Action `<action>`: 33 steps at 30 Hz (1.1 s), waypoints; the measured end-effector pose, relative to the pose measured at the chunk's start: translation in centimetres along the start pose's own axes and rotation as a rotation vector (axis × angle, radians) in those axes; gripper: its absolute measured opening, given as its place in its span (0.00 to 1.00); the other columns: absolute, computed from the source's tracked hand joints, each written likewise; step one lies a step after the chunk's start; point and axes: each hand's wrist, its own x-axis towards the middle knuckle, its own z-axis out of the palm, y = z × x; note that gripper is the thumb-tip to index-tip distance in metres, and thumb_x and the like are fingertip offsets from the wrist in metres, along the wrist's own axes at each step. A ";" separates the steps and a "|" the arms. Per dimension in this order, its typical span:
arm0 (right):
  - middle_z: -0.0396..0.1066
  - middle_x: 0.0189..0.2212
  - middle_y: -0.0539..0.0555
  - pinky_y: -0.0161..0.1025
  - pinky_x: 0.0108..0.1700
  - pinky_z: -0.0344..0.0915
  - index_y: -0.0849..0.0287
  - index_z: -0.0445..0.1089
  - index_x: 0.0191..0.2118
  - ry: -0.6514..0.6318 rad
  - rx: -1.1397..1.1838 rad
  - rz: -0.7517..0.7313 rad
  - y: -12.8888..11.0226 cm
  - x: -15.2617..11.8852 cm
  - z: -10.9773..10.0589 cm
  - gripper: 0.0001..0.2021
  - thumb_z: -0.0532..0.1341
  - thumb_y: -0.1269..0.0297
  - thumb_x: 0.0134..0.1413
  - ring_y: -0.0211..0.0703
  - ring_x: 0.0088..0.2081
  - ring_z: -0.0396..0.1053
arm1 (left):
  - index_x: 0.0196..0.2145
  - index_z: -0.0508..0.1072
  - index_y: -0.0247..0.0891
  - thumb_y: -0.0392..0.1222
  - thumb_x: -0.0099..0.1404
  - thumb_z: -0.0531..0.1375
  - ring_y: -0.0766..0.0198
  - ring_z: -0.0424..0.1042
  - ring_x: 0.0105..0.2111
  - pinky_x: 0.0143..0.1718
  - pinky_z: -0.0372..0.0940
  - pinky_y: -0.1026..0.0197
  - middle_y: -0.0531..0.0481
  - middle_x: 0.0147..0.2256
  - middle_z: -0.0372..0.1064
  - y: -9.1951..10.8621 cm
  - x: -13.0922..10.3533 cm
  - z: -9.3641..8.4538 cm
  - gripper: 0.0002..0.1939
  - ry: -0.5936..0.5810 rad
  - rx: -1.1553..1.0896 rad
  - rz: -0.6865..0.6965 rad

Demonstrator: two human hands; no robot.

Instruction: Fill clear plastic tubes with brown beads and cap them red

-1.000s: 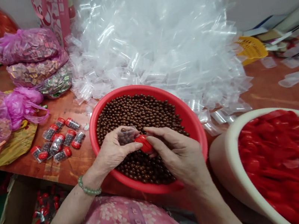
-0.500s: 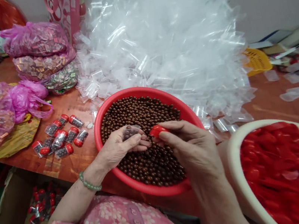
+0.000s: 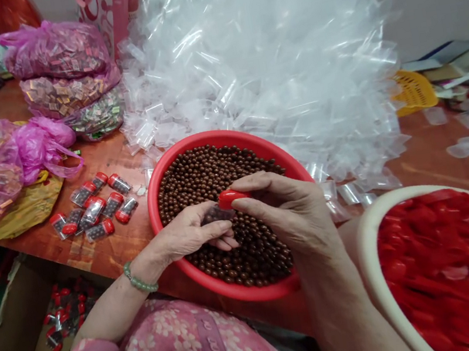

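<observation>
Over a red basin (image 3: 166, 251) of small brown balls (image 3: 207, 171), my left hand (image 3: 194, 229) is closed around a clear plastic container (image 3: 216, 214) with dark balls inside. My fingers partly cover it. Between thumb and fingertips, my right hand (image 3: 284, 209) pinches a red cap (image 3: 231, 198), right at the container's open end; whether they touch I cannot tell. Left of the basin, several filled containers with red caps (image 3: 93, 211) lie in a loose group on the table.
Behind the basin rises a large heap of clear empty containers (image 3: 261, 64). A cream tub (image 3: 368, 249) of red caps (image 3: 448, 260) stands at the right. Knotted pink bags (image 3: 59, 52) sit at the left. Below the table edge, a cardboard box (image 3: 7, 342) holds more capped containers.
My right hand has moved left with the red cap, bringing it up to the container in my left hand. The left hand has shifted slightly, and the view has moved a little.
</observation>
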 end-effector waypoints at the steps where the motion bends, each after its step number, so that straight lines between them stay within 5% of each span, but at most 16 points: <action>1: 0.75 0.32 0.49 0.36 0.37 0.71 0.54 0.76 0.35 0.001 0.000 0.002 0.1 0.0 0.0 0.05 0.69 0.67 0.49 0.38 0.34 0.72 | 0.38 0.67 0.33 0.56 0.52 0.69 0.68 0.75 0.28 0.31 0.69 0.64 0.53 0.29 0.69 0.0 0.0 0.0 0.26 -0.009 0.011 -0.001; 16: 0.76 0.32 0.50 0.38 0.38 0.72 0.54 0.76 0.34 0.013 -0.121 0.039 1.1 -0.8 -1.6 0.06 0.69 0.62 0.49 0.41 0.35 0.74 | 0.36 0.68 0.32 0.47 0.57 0.67 0.70 0.73 0.28 0.32 0.68 0.65 0.52 0.28 0.70 -0.5 0.2 0.2 0.18 0.095 0.002 0.050; 25: 0.74 0.33 0.51 0.37 0.35 0.71 0.54 0.73 0.37 -0.116 -0.263 -0.106 0.5 -0.5 -2.2 0.04 0.66 0.65 0.54 0.41 0.35 0.72 | 0.38 0.70 0.32 0.39 0.61 0.63 0.70 0.72 0.29 0.34 0.67 0.65 0.51 0.29 0.70 -0.4 0.4 0.3 0.09 0.133 0.095 0.059; 33: 0.74 0.38 0.53 0.40 0.37 0.70 0.52 0.74 0.41 -0.322 -0.641 -0.252 -1.2 -0.2 -4.2 0.07 0.60 0.66 0.60 0.42 0.36 0.73 | 0.41 0.73 0.33 0.34 0.63 0.59 0.69 0.70 0.31 0.37 0.66 0.64 0.51 0.33 0.71 -0.4 0.4 0.7 0.08 0.253 0.262 0.109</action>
